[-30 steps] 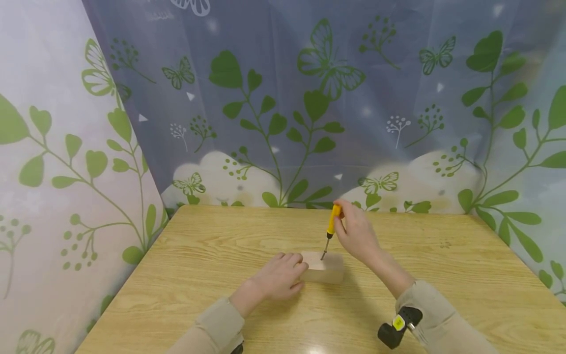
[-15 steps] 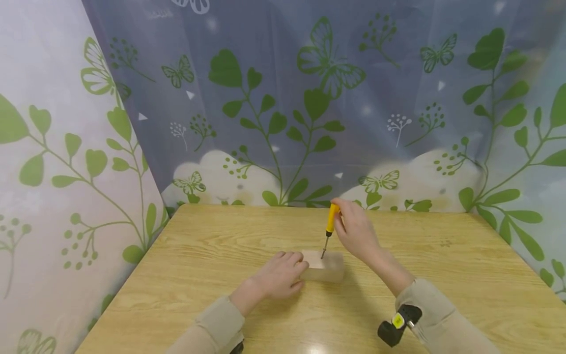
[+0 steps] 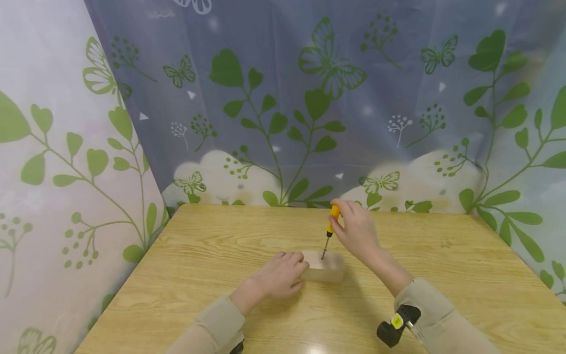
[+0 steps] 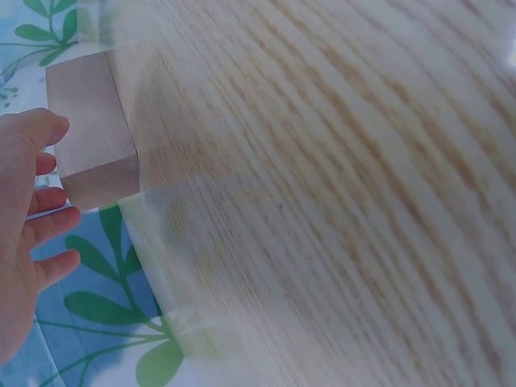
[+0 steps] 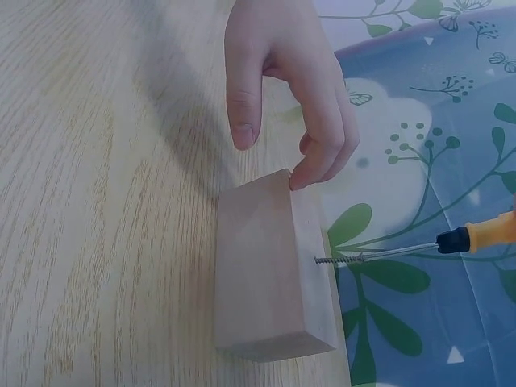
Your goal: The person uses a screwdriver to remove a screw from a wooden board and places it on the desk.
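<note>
A pale wooden block (image 3: 325, 273) lies on the table, with a threaded screw (image 5: 332, 260) standing in its upper face. My left hand (image 3: 283, 275) holds the block's left end, fingertips on its upper edge; in the left wrist view, the thumb of that hand (image 4: 20, 201) overlaps the block (image 4: 89, 117). Above the block, my right hand (image 3: 357, 233) grips the yellow handle of a screwdriver (image 3: 330, 226), near the top. The tool leans slightly, and its shaft meets the screw head in the right wrist view. Most of the right hand is outside that view.
The wood-grain table (image 3: 199, 275) spreads around the block. A curtain (image 3: 274, 123) printed with leaves and butterflies hangs behind its back edge, and a pale patterned sheet (image 3: 66, 196) hangs on the left. A black camera mount (image 3: 398, 324) sits on the right wrist.
My right fingers have shifted slightly around the screwdriver handle, so less of the yellow shows at its top. The left hand and block stay in place.
</note>
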The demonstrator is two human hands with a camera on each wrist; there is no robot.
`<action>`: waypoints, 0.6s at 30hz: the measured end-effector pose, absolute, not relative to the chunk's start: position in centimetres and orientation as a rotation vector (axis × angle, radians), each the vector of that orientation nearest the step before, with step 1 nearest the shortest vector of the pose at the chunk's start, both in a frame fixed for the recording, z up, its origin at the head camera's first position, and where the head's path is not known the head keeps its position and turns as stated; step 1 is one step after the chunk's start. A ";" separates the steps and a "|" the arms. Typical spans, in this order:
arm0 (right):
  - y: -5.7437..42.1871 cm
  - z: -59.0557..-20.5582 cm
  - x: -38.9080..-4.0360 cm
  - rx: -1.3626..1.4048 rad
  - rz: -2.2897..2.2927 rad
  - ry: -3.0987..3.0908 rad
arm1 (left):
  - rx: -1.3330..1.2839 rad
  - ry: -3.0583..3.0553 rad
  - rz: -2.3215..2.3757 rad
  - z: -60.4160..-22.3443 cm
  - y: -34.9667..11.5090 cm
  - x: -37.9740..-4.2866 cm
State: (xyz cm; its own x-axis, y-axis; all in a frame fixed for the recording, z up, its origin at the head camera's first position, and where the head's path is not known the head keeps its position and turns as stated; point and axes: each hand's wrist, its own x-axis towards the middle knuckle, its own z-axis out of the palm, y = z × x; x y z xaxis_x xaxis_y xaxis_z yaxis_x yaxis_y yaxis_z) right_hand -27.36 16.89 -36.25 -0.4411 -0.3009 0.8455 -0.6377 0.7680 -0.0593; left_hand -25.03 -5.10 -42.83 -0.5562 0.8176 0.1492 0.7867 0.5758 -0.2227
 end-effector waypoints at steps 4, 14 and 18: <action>16.9 -36.2 -27.3 0.696 0.509 -2.084 | -1.332 -2.579 0.188 -42.8 -5.1 -25.0; 17.1 -36.2 -27.3 0.698 0.614 -2.125 | -1.334 -2.587 0.174 -42.8 -5.0 -25.0; 17.2 -36.1 -27.1 0.694 0.639 -2.137 | -1.332 -2.595 0.173 -42.8 -4.9 -25.0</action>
